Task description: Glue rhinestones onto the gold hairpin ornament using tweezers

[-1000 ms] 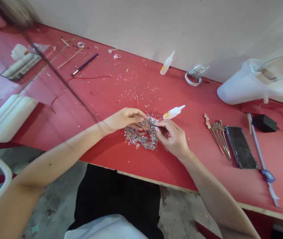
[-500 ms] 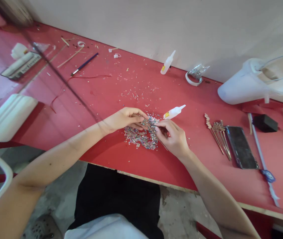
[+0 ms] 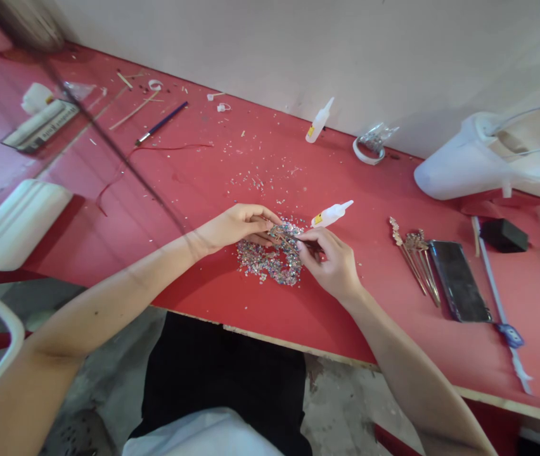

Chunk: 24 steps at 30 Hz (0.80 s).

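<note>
Over a pile of small glittering chips, both of my hands work close together. My left hand has its thumb and fingers closed on a small ornate metallic piece, which looks like the head of a hairpin; its details are too small to make out. My right hand pinches a thin dark tool, apparently tweezers, whose tip points at the piece. Just beyond my right hand lies a white glue bottle with a yellow label.
Several ornate metal hairpins lie to the right beside a phone and a black block. A white container, a tape roll and a second glue bottle are near the wall. A brush lies left.
My right hand has shifted and tilted slightly, so the dark tool shows more clearly between its fingers. My left hand stays almost still.
</note>
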Each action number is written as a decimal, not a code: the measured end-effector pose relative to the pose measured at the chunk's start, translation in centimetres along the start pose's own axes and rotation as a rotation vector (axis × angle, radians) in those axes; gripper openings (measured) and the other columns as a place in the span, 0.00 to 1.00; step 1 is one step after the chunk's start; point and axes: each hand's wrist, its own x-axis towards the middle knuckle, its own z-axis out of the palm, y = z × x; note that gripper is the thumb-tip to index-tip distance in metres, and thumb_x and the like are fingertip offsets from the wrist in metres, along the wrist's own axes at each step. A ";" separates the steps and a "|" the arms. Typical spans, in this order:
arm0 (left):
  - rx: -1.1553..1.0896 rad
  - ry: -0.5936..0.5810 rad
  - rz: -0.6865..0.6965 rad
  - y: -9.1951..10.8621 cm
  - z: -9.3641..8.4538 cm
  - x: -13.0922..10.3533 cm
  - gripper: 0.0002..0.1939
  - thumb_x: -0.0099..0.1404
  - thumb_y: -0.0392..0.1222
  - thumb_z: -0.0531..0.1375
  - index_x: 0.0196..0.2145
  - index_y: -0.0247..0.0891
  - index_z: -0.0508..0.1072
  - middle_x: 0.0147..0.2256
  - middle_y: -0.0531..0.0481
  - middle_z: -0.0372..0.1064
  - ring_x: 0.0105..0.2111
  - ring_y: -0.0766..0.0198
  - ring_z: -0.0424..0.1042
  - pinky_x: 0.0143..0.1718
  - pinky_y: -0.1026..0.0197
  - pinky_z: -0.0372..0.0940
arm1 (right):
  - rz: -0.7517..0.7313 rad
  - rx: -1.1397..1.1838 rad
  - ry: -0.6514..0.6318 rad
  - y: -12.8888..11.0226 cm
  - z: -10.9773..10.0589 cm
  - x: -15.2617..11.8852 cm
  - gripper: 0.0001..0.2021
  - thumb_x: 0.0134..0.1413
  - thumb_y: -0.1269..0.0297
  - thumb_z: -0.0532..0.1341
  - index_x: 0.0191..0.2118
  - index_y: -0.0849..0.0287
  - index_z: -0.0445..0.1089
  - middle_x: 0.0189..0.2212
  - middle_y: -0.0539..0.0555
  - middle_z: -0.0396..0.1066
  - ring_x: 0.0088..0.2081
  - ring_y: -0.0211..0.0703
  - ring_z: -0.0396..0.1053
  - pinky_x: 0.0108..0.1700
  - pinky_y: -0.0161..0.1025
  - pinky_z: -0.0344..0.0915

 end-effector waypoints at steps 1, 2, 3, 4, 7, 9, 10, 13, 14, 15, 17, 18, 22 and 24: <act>0.001 -0.001 0.001 0.0 0.0 0.0 0.08 0.67 0.33 0.57 0.43 0.31 0.72 0.35 0.45 0.77 0.36 0.64 0.79 0.45 0.59 0.72 | 0.004 0.000 -0.002 0.0 0.0 0.0 0.05 0.57 0.70 0.58 0.39 0.55 0.69 0.29 0.49 0.70 0.25 0.35 0.63 0.28 0.34 0.63; 0.002 -0.003 0.002 0.0 0.0 0.0 0.08 0.67 0.33 0.57 0.44 0.31 0.72 0.36 0.45 0.77 0.36 0.64 0.79 0.45 0.59 0.72 | 0.007 -0.002 -0.002 -0.1 0.0 0.0 0.05 0.57 0.70 0.58 0.39 0.55 0.69 0.28 0.49 0.69 0.25 0.35 0.63 0.27 0.34 0.62; 0.003 -0.004 0.002 0.0 0.0 0.0 0.08 0.67 0.33 0.57 0.44 0.31 0.72 0.36 0.45 0.77 0.36 0.64 0.79 0.45 0.59 0.72 | 0.010 -0.004 -0.003 -0.1 0.0 0.0 0.05 0.57 0.70 0.59 0.38 0.55 0.69 0.28 0.49 0.69 0.25 0.35 0.64 0.27 0.34 0.62; 0.003 -0.005 0.003 0.0 0.0 0.0 0.08 0.67 0.32 0.57 0.44 0.31 0.72 0.36 0.45 0.77 0.36 0.64 0.79 0.45 0.59 0.72 | 0.013 -0.006 -0.004 -0.1 0.0 0.0 0.05 0.57 0.70 0.58 0.38 0.55 0.69 0.28 0.49 0.69 0.25 0.35 0.64 0.27 0.34 0.62; 0.004 0.000 0.001 0.0 0.0 0.0 0.08 0.67 0.32 0.57 0.43 0.31 0.72 0.35 0.46 0.77 0.34 0.65 0.79 0.45 0.59 0.72 | 0.016 -0.015 -0.005 -0.1 0.0 0.0 0.05 0.57 0.70 0.59 0.38 0.56 0.69 0.28 0.49 0.69 0.25 0.35 0.65 0.27 0.33 0.63; 0.009 0.002 -0.002 0.0 0.0 0.1 0.08 0.67 0.32 0.57 0.43 0.31 0.72 0.35 0.46 0.77 0.34 0.65 0.79 0.45 0.59 0.72 | 0.016 -0.018 0.004 0.0 0.0 0.0 0.04 0.57 0.69 0.59 0.38 0.56 0.69 0.28 0.49 0.70 0.26 0.35 0.65 0.28 0.33 0.63; 0.011 0.003 -0.004 0.0 0.1 0.1 0.08 0.67 0.32 0.57 0.43 0.31 0.72 0.35 0.46 0.77 0.35 0.64 0.79 0.45 0.59 0.72 | 0.014 -0.018 0.009 0.0 0.0 0.0 0.04 0.57 0.69 0.59 0.38 0.56 0.69 0.29 0.50 0.70 0.26 0.35 0.66 0.28 0.34 0.64; 0.003 0.002 0.000 0.0 0.1 0.1 0.08 0.67 0.31 0.57 0.43 0.30 0.72 0.35 0.46 0.77 0.36 0.63 0.79 0.46 0.58 0.72 | 0.006 -0.018 0.013 0.0 0.1 0.1 0.04 0.57 0.69 0.59 0.38 0.56 0.69 0.30 0.50 0.71 0.28 0.36 0.67 0.30 0.34 0.65; -0.003 -0.001 0.004 0.0 0.1 0.1 0.08 0.67 0.31 0.57 0.43 0.30 0.72 0.35 0.46 0.77 0.36 0.63 0.79 0.46 0.58 0.72 | 0.004 -0.019 0.010 0.0 0.1 0.1 0.04 0.57 0.69 0.58 0.38 0.56 0.69 0.30 0.51 0.72 0.28 0.36 0.68 0.30 0.34 0.65; -0.006 -0.005 0.005 0.0 0.1 0.1 0.08 0.67 0.31 0.57 0.43 0.30 0.72 0.35 0.46 0.77 0.36 0.63 0.79 0.46 0.58 0.72 | 0.004 -0.021 0.007 0.0 0.1 0.1 0.05 0.57 0.69 0.58 0.38 0.56 0.70 0.30 0.51 0.72 0.28 0.37 0.68 0.31 0.35 0.66; -0.008 -0.007 0.007 0.0 0.0 0.1 0.08 0.67 0.31 0.57 0.43 0.30 0.72 0.35 0.46 0.77 0.36 0.64 0.79 0.45 0.59 0.73 | 0.005 -0.021 0.007 0.0 0.2 0.1 0.05 0.57 0.69 0.59 0.38 0.56 0.70 0.30 0.51 0.72 0.28 0.37 0.69 0.31 0.35 0.66; -0.008 -0.008 0.009 -0.1 0.0 0.1 0.08 0.67 0.31 0.57 0.43 0.30 0.72 0.35 0.46 0.77 0.36 0.64 0.79 0.45 0.59 0.73 | 0.004 -0.022 0.009 0.0 0.2 0.1 0.04 0.57 0.69 0.59 0.38 0.56 0.70 0.30 0.51 0.72 0.29 0.37 0.69 0.31 0.35 0.66; -0.002 -0.013 0.011 -0.1 -0.1 0.1 0.08 0.67 0.31 0.57 0.43 0.31 0.72 0.35 0.46 0.77 0.36 0.64 0.79 0.46 0.59 0.73 | -0.003 -0.029 0.014 0.0 0.2 0.0 0.04 0.57 0.69 0.58 0.38 0.56 0.69 0.30 0.51 0.72 0.29 0.37 0.69 0.31 0.34 0.66; -0.002 -0.012 0.009 -0.1 -0.1 0.1 0.08 0.67 0.31 0.56 0.43 0.31 0.72 0.36 0.46 0.77 0.36 0.64 0.79 0.46 0.58 0.73 | -0.003 -0.028 0.014 0.0 0.1 0.0 0.04 0.58 0.69 0.58 0.38 0.56 0.69 0.30 0.51 0.72 0.28 0.37 0.69 0.30 0.34 0.66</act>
